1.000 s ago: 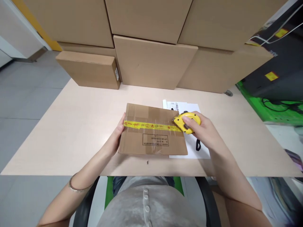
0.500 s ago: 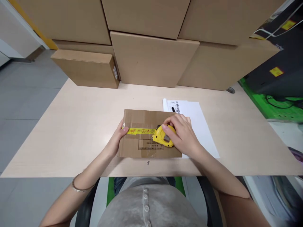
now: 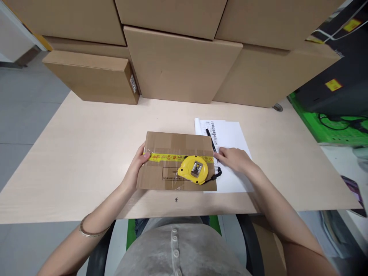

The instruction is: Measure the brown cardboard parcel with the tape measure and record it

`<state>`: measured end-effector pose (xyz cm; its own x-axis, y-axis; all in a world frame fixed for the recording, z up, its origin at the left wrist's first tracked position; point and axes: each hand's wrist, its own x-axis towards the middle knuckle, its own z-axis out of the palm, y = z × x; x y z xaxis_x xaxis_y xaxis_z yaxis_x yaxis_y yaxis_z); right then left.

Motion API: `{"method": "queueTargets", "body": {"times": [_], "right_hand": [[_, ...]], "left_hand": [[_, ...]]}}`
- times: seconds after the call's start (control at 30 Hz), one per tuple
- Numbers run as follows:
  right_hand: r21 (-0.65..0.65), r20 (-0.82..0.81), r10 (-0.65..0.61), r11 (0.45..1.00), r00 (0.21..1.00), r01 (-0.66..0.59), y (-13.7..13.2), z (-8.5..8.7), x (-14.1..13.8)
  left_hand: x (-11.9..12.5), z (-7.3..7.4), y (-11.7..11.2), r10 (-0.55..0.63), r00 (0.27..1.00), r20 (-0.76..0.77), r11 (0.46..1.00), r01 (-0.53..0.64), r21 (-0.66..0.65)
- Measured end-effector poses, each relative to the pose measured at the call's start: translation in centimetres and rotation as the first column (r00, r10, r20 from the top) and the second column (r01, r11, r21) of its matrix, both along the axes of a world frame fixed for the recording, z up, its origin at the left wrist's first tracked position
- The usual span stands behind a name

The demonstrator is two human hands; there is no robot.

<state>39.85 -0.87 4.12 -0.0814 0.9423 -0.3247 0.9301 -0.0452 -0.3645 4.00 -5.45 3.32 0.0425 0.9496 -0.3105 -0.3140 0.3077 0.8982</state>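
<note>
A small brown cardboard box (image 3: pixel 178 142) with a strip of yellow printed tape (image 3: pixel 163 157) is in front of me, partly over a white sheet of paper (image 3: pixel 232 180). My left hand (image 3: pixel 137 166) grips its left side, thumb on top and fingers hidden behind the edge. On the box's right half lies a yellow tape measure (image 3: pixel 189 170), metal clip up, its black wrist strap (image 3: pixel 214 176) trailing over the edge. My right hand (image 3: pixel 234 159) is closed beside the box's right edge, fingertips near a black pen (image 3: pixel 211 138). What those fingers grip, if anything, is unclear.
Large cardboard boxes (image 3: pixel 181 65) line the back of the table (image 3: pixel 100 134). A flatter carton (image 3: pixel 97 80) stands at the back left. To the right are a green crate (image 3: pixel 307 122) with black cables and a phone (image 3: pixel 353 193) on a white surface.
My right hand has let go of the tape measure, which now lies on the box, and has moved right to the box's edge and the pen. My left hand keeps its hold.
</note>
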Motion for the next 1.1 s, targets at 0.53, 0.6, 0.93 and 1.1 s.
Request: {"method": "queueTargets", "body": {"times": [0.53, 0.6, 0.93, 1.1], "right_hand": [[0.026, -0.714, -0.185, 0.957, 0.676, 0.289, 0.0, -6.2, 1.5], [0.039, -0.732, -0.181, 0.951, 0.657, 0.306, -0.2, -6.4, 0.9], [0.114, -0.699, -0.105, 0.96, 0.707, 0.255, 0.7, -5.6, 1.4], [0.046, -0.709, -0.126, 0.974, 0.694, 0.223, 0.6, -5.9, 1.5]], "left_hand": [[-0.2, 0.6, 0.1, 0.015, 0.999, -0.031, 0.999, -0.017, -0.045], [-0.2, 0.6, 0.1, 0.021, 0.999, -0.041, 0.998, -0.023, -0.05], [0.3, 1.2, 0.1, 0.031, 0.997, -0.067, 0.998, -0.035, -0.059], [0.1, 0.9, 0.3, 0.042, 0.996, -0.075, 0.997, -0.046, -0.057]]}}
